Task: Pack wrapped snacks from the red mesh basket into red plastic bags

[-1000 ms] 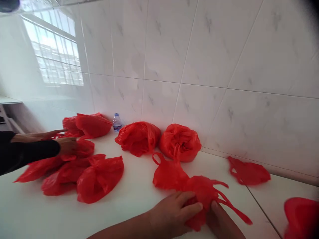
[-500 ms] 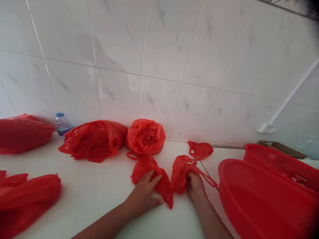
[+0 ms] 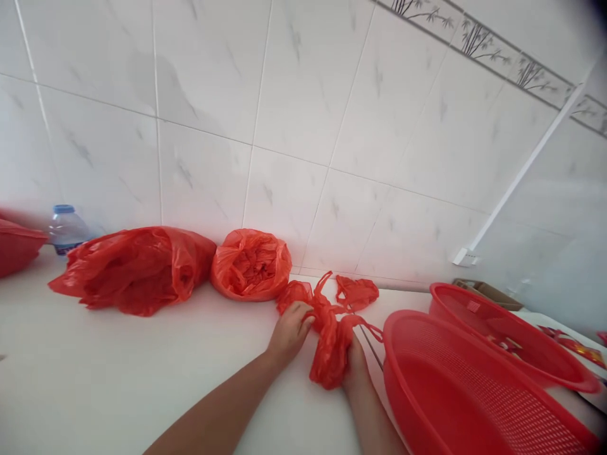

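Note:
My left hand (image 3: 289, 330) and my right hand (image 3: 355, 363) are both closed on a crumpled red plastic bag (image 3: 327, 338) that is bunched up between them on the white counter (image 3: 142, 379). The bag's handles loop up toward the wall. A small flat red bag (image 3: 356, 292) lies just behind it. A rounded red bag stuffed with more bags (image 3: 251, 264) sits against the wall, left of my hands.
A long, full red bag (image 3: 135, 268) lies further left, with a water bottle (image 3: 66, 227) behind it. Two red mesh baskets (image 3: 474, 392) (image 3: 512, 341) stand at the right, close to my right hand. Tiled wall runs behind everything.
The view has swung right and come closer. My two hands have drawn together, gathering the two spread parts of red bag into one bunch. The other person's arm has left the view.

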A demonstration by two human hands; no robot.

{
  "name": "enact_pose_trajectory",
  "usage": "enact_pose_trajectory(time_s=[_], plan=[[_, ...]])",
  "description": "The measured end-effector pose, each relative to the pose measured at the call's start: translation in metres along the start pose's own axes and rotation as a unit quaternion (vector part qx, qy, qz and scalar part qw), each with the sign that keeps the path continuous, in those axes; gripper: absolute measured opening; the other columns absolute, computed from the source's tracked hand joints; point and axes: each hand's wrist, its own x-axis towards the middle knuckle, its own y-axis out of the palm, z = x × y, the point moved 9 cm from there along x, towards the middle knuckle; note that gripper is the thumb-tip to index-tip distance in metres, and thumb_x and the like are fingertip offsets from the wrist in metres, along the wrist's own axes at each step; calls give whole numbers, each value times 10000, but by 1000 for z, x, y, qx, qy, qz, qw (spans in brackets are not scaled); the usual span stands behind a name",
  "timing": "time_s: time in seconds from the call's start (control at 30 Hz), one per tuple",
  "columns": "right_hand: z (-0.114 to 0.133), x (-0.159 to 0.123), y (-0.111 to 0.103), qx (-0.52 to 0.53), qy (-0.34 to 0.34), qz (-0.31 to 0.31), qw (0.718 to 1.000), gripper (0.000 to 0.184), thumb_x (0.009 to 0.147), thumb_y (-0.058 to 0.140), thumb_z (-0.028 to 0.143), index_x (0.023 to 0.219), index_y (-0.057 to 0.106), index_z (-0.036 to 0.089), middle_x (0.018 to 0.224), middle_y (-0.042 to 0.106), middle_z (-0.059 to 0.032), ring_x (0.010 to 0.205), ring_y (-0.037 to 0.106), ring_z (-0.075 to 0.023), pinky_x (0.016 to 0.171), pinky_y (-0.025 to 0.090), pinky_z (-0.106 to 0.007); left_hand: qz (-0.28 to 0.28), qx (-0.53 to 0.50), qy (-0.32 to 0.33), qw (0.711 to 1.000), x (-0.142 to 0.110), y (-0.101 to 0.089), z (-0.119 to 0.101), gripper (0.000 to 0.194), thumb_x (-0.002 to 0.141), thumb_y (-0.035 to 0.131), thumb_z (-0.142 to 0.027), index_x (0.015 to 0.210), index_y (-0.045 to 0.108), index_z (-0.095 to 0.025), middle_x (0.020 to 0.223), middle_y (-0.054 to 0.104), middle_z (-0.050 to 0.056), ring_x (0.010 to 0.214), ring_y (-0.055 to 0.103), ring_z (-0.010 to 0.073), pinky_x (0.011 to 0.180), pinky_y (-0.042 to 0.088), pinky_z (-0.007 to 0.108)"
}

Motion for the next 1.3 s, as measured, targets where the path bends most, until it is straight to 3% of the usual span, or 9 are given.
enact_pose_trajectory(time_s=[0.17, 0.27, 0.43, 0.57, 0.67, 0.9, 1.03, 1.13, 1.3], plan=[[-10, -9, 16, -47, 29, 19, 998, 281, 719, 699, 376, 942, 651, 213, 855, 697, -28, 725, 636, -195, 624, 511, -314, 51, -146, -52, 987, -25, 11, -5, 468, 848, 545, -413, 1257, 521, -187, 1120, 652, 106, 958, 621, 226, 825, 496, 338], [-13, -12, 21, -96, 33, 24, 995, 306, 694, 714, 402, 914, 654, 198, 865, 699, -56, 747, 644, -217, 651, 506, -335, 60, -208, -93, 972, -29, 13, 3, 461, 761, 657, -357, 1171, 582, -161, 1049, 684, 100, 915, 643, 232, 783, 508, 330], [0, -13, 10, -218, -24, -23, 975, 320, 746, 617, 486, 903, 632, 208, 842, 674, -47, 675, 600, -185, 608, 462, -309, -12, -244, -155, 957, -34, -24, 30, 244, 716, 624, -234, 945, 638, -150, 902, 701, 72, 826, 647, 224, 737, 496, 328], [22, -19, 1, -366, -81, -88, 923, 359, 824, 479, 537, 780, 609, 206, 655, 583, -13, 586, 505, -169, 562, 385, -296, -88, -237, -185, 950, -44, -67, 48, 247, 729, 574, -216, 969, 602, -168, 898, 676, 51, 818, 627, 201, 737, 477, 311], [33, -26, -4, -467, -100, -130, 869, 272, 803, 522, 482, 766, 599, 224, 739, 618, -21, 695, 537, -198, 635, 376, -307, -108, -230, -200, 946, -53, -89, 51, 270, 739, 586, -255, 997, 591, -175, 896, 668, 44, 824, 622, 202, 743, 474, 312], [21, 1, -1, -592, -100, -147, 786, 278, 784, 492, 419, 875, 657, 215, 912, 668, -90, 874, 588, -270, 760, 403, -362, -74, -223, -220, 947, -63, -89, 40, 250, 780, 580, -331, 986, 594, -189, 886, 674, 39, 794, 639, 213, 720, 484, 322], [8, 33, 22, -600, -136, -99, 782, 549, 730, 560, 350, 1257, 537, 198, 1262, 575, -101, 1178, 498, -270, 969, 365, -369, -50, -212, -211, 953, -61, -82, 36, 194, 769, 583, -320, 912, 609, -191, 807, 672, 19, 737, 628, 203, 669, 474, 298], [5, 39, 30, -590, -158, -91, 787, 708, 712, 583, 329, 1383, 390, 208, 1403, 443, -90, 1301, 380, -256, 1047, 311, -371, -40, -207, -205, 956, -60, -82, 35, 209, 753, 589, -285, 942, 601, -196, 825, 673, 13, 764, 632, 204, 692, 476, 297], [4, 11, 21, -557, -151, -113, 809, 441, 829, 450, 383, 1212, 526, 178, 1264, 514, -129, 1127, 532, -237, 921, 447, -335, -32, -200, -210, 957, -61, -85, 36, 256, 747, 587, -272, 991, 586, -194, 827, 669, 13, 757, 642, 207, 684, 483, 298]])
